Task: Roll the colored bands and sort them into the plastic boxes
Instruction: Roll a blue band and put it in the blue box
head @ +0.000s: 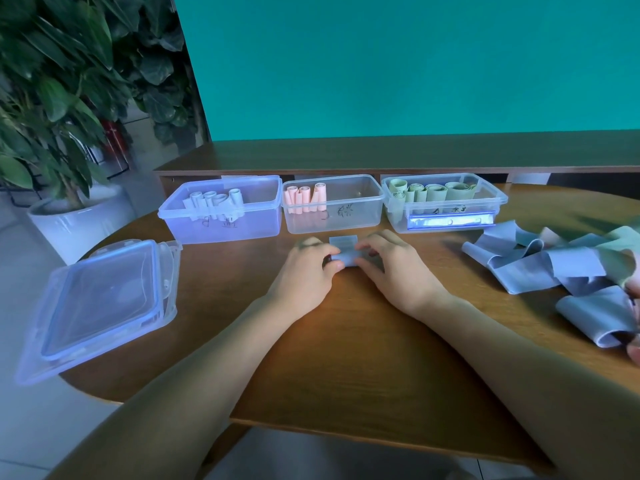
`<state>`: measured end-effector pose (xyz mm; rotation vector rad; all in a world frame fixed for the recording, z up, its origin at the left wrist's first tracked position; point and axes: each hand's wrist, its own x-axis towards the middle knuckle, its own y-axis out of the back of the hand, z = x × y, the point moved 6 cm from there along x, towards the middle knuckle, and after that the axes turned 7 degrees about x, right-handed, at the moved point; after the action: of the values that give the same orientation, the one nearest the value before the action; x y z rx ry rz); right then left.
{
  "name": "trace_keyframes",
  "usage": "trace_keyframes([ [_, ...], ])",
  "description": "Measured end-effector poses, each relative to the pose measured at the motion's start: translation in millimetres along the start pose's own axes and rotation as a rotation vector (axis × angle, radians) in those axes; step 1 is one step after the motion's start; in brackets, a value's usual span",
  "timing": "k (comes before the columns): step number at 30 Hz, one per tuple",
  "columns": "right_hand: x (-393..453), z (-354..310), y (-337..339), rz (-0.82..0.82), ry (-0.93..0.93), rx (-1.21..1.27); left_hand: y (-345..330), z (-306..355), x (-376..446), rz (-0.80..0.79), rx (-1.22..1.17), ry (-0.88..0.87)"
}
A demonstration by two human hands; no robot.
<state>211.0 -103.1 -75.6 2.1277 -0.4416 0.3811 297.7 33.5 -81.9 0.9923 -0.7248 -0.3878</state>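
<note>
Behind the brown wooden surface (346,341) stands a teal wall, and big green plants (62,81) grow in a white pot on the left. Three clear plastic boxes sit in a row at the far side of the surface. The left box (221,223) holds blue rolls (214,200). The middle box (334,216) holds pink rolls (306,197) at its left end. The right box (443,213) holds green rolls (433,192). Clear lids (104,306) lie stacked at the left edge of the surface.

Just in front of the middle box, a blue band (343,252) lies on the surface between both hands. The left hand (308,268) has its fingers curled over the left end of the band and pinches it. The right hand (391,268) pinches the right end with curled fingers. The near part of the band looks partly rolled, but the fingers hide much of it. A flat bit of the band sticks out toward the boxes.

A loose pile of bands (561,268), mostly blue with some green, lies well apart on the right side of the surface.
</note>
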Motion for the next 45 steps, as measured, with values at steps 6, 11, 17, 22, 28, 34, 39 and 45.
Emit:
trace_keyframes([
  [6,9.1,8.2,-2.6,-0.010,0.009,0.010,1.4,2.1,4.2,0.041,0.019,-0.014],
  [11,16.0,13.0,-5.4,-0.024,0.025,0.020,8.4,7.3,2.0,0.107,-0.010,-0.070],
  [17,24.2,16.7,-7.5,-0.030,0.011,0.001,3.2,5.9,8.1,0.070,0.016,-0.045],
  [22,24.6,12.3,-4.6,0.008,0.054,-0.019,-2.5,1.0,13.0,0.038,0.084,-0.030],
  [28,29.2,15.5,-8.1,-0.048,0.015,-0.073,-3.9,3.2,16.5,0.021,0.108,-0.037],
  [34,38.8,22.4,-13.6,-0.108,-0.033,-0.128,-2.0,3.9,22.1,0.059,0.093,-0.100],
  [39,48.8,29.1,-20.2,-0.171,-0.067,-0.176,-4.9,1.2,30.8,0.037,0.082,-0.095],
  [45,60.7,34.2,-20.6,-0.130,-0.075,-0.059,-12.4,-8.1,42.2,-0.027,0.107,-0.030],
])
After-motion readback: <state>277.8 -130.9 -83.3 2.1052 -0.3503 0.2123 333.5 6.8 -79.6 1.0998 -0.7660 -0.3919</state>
